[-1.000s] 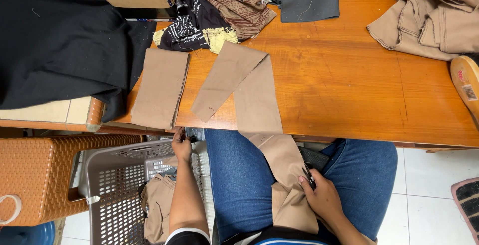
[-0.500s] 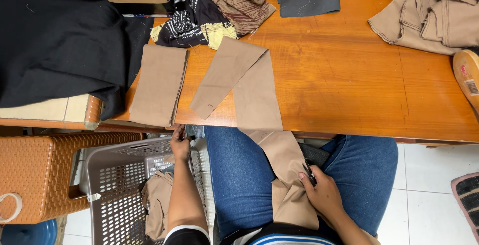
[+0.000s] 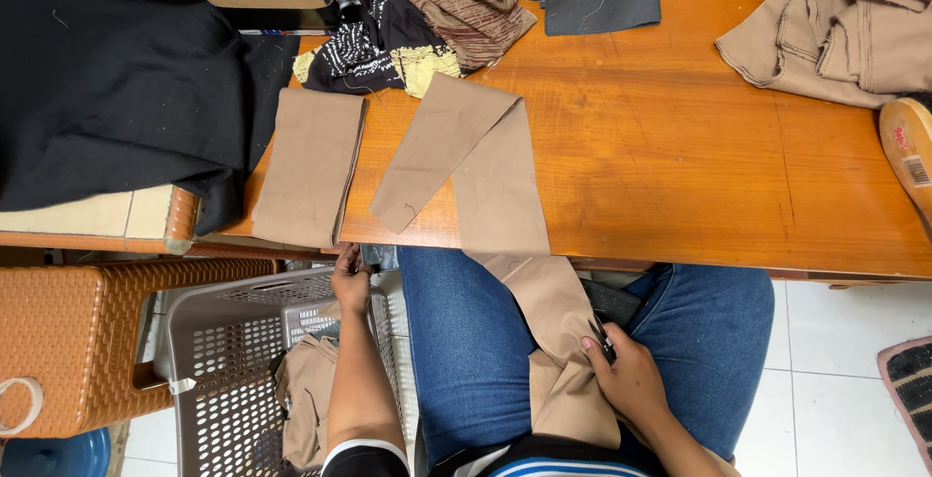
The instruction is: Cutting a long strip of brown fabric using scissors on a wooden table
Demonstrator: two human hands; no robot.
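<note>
Orange-brown varnished wooden table [image 3: 680, 176], spanning the upper view, its near edge running left to right just above the lap. Black cloth sheet [image 3: 107, 79], draped over the table's left end. Heap of tan garment pieces [image 3: 835, 31], far right corner, well apart from both hands. Grey perforated plastic laundry basket [image 3: 223, 370], on the floor left of the knees, holding folded tan cloth [image 3: 306, 399]. Long tan fabric strip [image 3: 505, 205], folded at its far end on the table; its long axis runs away from the body, from the tabletop over the near edge and down across the blue-jeaned lap [image 3: 466, 341], its near end bunched under the right hand. Flat tan fabric rectangle [image 3: 311, 166], lying parallel just left of the strip, its near end at the table edge directly above the left hand. Right hand [image 3: 631, 380], resting on the strip's lap end, fingers closed around small dark snips [image 3: 600, 333] whose tips point up along the strip. Left hand [image 3: 351, 283], at the table edge beside the basket rim; whether its fingers grip anything cannot be told. The right hand is the nearer to the strip, touching it; the left is nearer to the rectangle.
</note>
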